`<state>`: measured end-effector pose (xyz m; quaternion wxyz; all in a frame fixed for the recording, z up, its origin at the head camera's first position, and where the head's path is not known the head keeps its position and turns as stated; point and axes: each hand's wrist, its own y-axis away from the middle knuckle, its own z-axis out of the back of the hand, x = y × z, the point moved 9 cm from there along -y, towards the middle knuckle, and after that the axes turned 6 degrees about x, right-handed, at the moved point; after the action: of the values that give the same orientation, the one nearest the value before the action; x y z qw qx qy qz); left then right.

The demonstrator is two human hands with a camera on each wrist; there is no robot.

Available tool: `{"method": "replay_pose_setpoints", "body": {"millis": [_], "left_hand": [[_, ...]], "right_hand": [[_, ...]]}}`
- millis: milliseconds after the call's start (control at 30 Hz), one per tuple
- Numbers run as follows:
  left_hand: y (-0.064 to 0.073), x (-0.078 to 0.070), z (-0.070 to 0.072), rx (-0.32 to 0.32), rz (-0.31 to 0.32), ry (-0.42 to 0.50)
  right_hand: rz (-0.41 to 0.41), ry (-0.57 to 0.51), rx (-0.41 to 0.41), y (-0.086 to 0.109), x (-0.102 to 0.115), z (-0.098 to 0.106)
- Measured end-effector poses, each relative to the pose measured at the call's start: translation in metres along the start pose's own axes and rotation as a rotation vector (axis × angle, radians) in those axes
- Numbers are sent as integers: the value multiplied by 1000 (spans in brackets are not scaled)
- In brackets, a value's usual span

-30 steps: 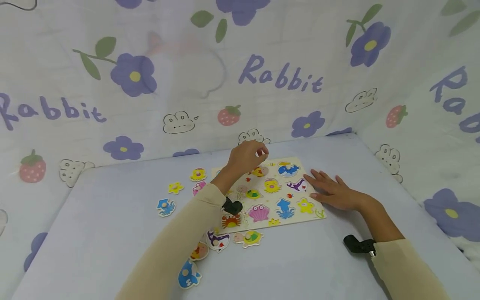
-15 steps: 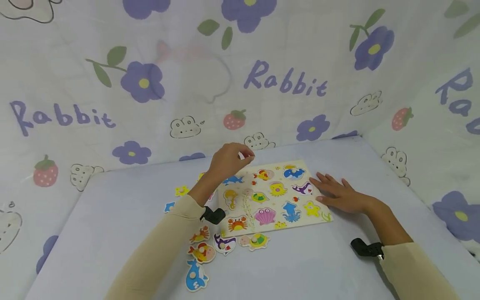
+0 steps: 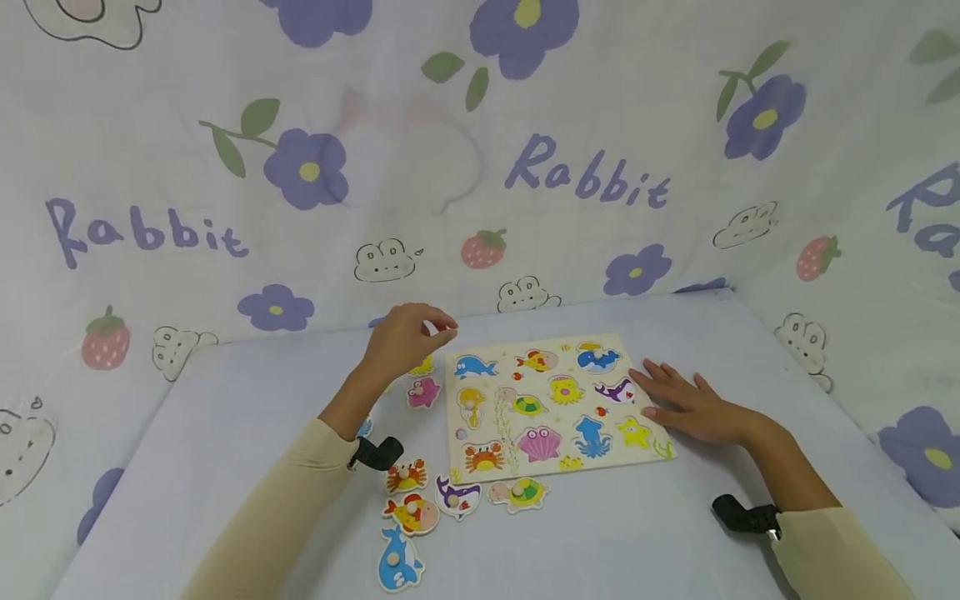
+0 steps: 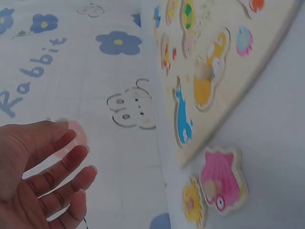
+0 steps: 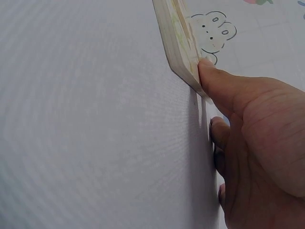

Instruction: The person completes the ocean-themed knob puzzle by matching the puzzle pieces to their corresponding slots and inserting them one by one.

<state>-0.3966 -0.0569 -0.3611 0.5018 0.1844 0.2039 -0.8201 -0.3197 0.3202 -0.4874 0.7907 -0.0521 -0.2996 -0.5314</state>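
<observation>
A pale rectangular wooden puzzle board (image 3: pixel 491 425) with printed sea animals is lying flat on a white table (image 3: pixel 262 417), between the person's two hands. The left hand (image 3: pixel 407 340) is hovering beyond the board's left edge, its fingers loosely bent and parted and its grasp unfilled. The right hand (image 3: pixel 693 408) is spreading wide, its fingers extended; its thumb is touching the board's right edge. A yellow seahorse piece with a round knob (image 3: pixel 470 407) is sitting in the board's left part, and a knobbed blue whale piece (image 3: pixel 597 358) is lying near the far right corner. A pink shell piece (image 3: pixel 423 392) is lying left of the board, just beside a partly covered yellow octopus piece (image 3: pixel 422 365). Along the near side, a purple whale piece (image 3: pixel 457 497) and a green-shelled turtle piece (image 3: pixel 519 494) are lying near a red crab piece (image 3: pixel 407 475) and a red-and-yellow fish piece (image 3: pixel 411 514).
</observation>
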Motion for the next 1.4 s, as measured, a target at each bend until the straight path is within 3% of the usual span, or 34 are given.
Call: {"method": "replay_pose_setpoints", "body": {"millis": [200,567,1067,1400], "left_hand": [[12,39,-1,38,120,-4],[8,90,-17,117,225,-17],[0,116,-31,187,283,-41],[-2,120,-38,191,328,-14]], "right_hand": [[-1,12,8,-1,1,-3],[-2,-2,-1,2,4,-1],[2,-1,5,-1,5,-1],[3,3,-4,3,7,1]]}}
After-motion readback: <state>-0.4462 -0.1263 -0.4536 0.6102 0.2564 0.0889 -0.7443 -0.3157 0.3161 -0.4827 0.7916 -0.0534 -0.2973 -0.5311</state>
